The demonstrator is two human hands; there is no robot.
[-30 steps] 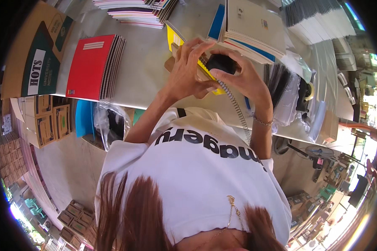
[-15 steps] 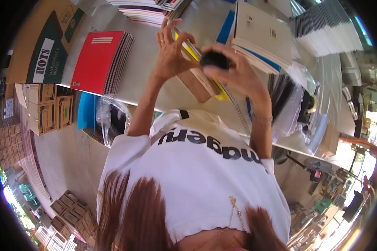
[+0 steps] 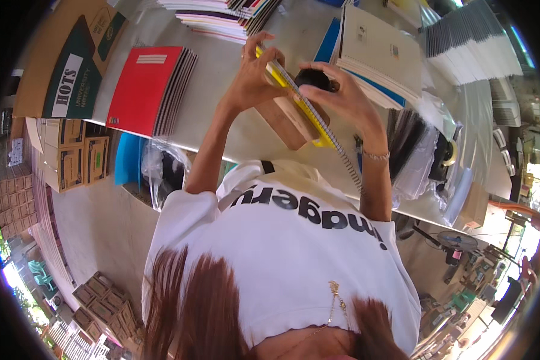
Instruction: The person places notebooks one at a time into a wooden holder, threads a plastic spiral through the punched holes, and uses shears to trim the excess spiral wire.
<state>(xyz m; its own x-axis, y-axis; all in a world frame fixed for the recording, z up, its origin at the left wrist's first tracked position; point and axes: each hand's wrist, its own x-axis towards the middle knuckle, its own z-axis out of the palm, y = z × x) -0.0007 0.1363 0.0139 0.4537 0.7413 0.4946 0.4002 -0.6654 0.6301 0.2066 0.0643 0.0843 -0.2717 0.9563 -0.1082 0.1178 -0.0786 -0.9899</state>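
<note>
My left hand [image 3: 252, 78] grips a yellow-edged notebook [image 3: 309, 114] held up on its edge, thumb on one side and fingers on the other. A pale spiral coil [image 3: 348, 163] runs along the notebook's edge, and its loose end hangs past the near corner toward my right forearm. My right hand [image 3: 351, 99] curls around a round black object [image 3: 313, 78], its kind unclear, with the thumb close to the coil. Beneath the notebook lies a brown wooden block [image 3: 285, 126] on the table [image 3: 216, 78].
To the left are a stack of red notebooks [image 3: 144, 90] and a carton [image 3: 33, 72]. More notebooks [image 3: 222, 21] are piled at the far side. Cream notebooks [image 3: 381, 51] and a tall white stack [image 3: 465, 48] stand right, with plastic wrap [image 3: 420, 150] nearer the edge.
My right hand, blurred before, now shows sharply, its fingers and the black object slightly farther up and right. The left hand keeps its hold on the notebook.
</note>
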